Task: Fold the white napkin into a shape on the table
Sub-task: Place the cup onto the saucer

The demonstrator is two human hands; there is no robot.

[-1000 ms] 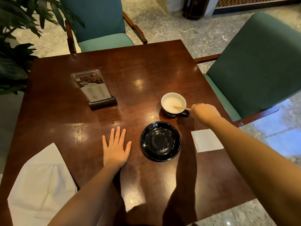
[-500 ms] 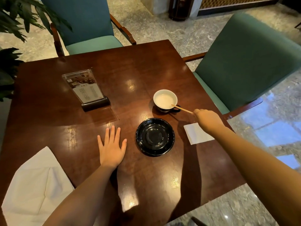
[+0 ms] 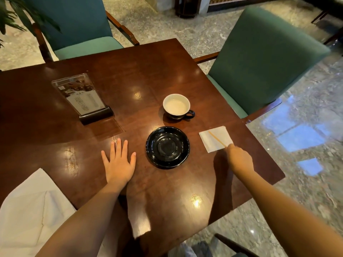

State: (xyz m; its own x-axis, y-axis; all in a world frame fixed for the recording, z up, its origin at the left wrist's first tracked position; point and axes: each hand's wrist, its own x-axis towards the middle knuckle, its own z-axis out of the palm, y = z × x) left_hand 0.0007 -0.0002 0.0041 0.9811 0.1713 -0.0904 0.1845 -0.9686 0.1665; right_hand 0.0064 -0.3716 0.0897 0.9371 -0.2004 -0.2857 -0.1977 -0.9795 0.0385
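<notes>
R hand [image 3: 239, 158] fingers pinch stick [image 3: 216, 138] over small napkin [image 3: 222, 135]; L hand [image 3: 118, 162] flat on table [image 3: 148, 71], fingers wide

Table [image 3: 130, 71], dark polished wood, is standing on speckled stone floor [image 3: 185, 32], top reflecting warm light spots. Far armchair [image 3: 78, 25] and right armchair [image 3: 263, 62], teal, wooden-armed, are sitting at its edges. Plant [image 3: 9, 17] is showing far left. Blue reflections [image 3: 300, 138] are lying on floor, right.
</notes>
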